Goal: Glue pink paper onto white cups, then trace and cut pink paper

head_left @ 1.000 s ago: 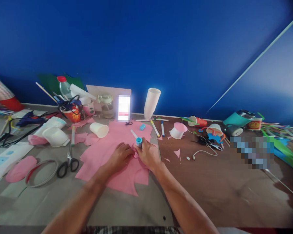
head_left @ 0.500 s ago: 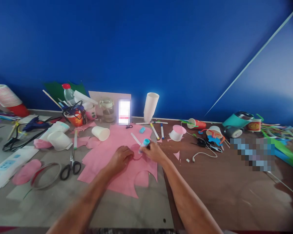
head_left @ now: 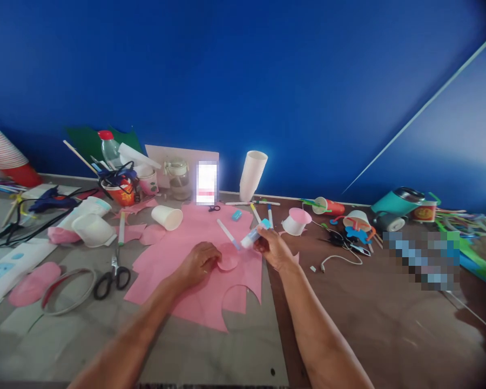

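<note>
My right hand [head_left: 274,248] is closed round a glue stick [head_left: 251,236] with a light-blue end, held tilted just above the pink paper. My left hand [head_left: 200,263] pinches the left edge of a small round pink paper piece [head_left: 229,260]. Both lie over a large cut pink sheet [head_left: 194,310] on the grey board. A thin whitish strip [head_left: 227,231] rests on the sheet beyond the round piece. A light-blue eraser-like block [head_left: 237,215] sits near the sheet's far edge.
Black-handled scissors [head_left: 112,275], a tape-like ring [head_left: 68,292] and a power strip [head_left: 8,275] lie left. A white cup [head_left: 167,217] lies on its side. A pink-topped tub [head_left: 295,222], white cable [head_left: 342,257] and teal tumbler [head_left: 397,202] are right. A lit screen [head_left: 207,182] stands behind.
My right hand has drawn the glue stick right and up, off the round pink piece, and tilted it over. My left hand stays at the piece's left edge. The view has shifted slightly.
</note>
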Motion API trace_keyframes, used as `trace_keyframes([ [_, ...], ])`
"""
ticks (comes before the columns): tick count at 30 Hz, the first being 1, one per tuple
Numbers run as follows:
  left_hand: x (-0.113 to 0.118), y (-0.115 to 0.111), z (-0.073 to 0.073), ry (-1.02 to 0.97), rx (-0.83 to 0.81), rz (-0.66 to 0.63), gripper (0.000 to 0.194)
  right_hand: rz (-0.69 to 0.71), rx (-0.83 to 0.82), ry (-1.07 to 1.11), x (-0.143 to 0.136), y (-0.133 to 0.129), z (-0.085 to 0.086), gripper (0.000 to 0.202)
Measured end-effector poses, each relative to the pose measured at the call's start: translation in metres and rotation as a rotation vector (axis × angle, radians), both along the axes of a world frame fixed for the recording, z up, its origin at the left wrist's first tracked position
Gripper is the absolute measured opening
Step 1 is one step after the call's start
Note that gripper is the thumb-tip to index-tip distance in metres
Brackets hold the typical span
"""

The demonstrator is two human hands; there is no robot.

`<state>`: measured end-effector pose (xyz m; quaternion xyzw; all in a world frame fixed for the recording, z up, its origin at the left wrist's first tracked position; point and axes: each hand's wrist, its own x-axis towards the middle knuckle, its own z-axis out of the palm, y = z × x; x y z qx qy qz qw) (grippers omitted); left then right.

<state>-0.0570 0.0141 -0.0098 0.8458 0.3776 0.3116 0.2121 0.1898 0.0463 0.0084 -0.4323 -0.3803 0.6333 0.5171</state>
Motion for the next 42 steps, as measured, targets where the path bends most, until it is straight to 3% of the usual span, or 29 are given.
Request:
trace_keyframes([
  [5,-0.001,0.002,0.0,0.021,-0.003,-0.048,0.025,0.087,0.027,-0.117,-0.013,-0.007,-0.001,0.04],
  [9,-0.001,0.0,-0.004,0.008,0.005,-0.012,0.035,0.235,0.228,-0.484,-0.017,-0.011,0.003,0.034],
  [14,0.0,-0.007,-0.003,0.071,0.094,0.032,0.055,0.17,0.306,-0.855,-0.023,-0.011,0.004,0.026],
  [17,0.004,-0.013,0.0,0.168,0.193,0.035,0.053,0.132,0.268,-0.951,-0.027,-0.011,0.003,0.028],
  [22,0.012,-0.016,-0.002,0.202,0.297,0.043,0.034,0.098,0.233,-0.998,-0.034,-0.014,0.006,0.025],
  [27,0.014,-0.012,-0.008,0.164,0.326,0.072,0.029,0.104,0.258,-1.027,-0.039,-0.023,0.011,0.021],
  [35,0.01,-0.013,-0.01,0.192,0.322,0.072,0.025,0.263,0.333,-1.03,-0.033,-0.026,0.018,0.017],
  [42,0.01,-0.014,-0.01,0.193,0.329,0.069,0.02,0.419,0.318,-1.049,-0.021,-0.03,0.034,0.01],
])
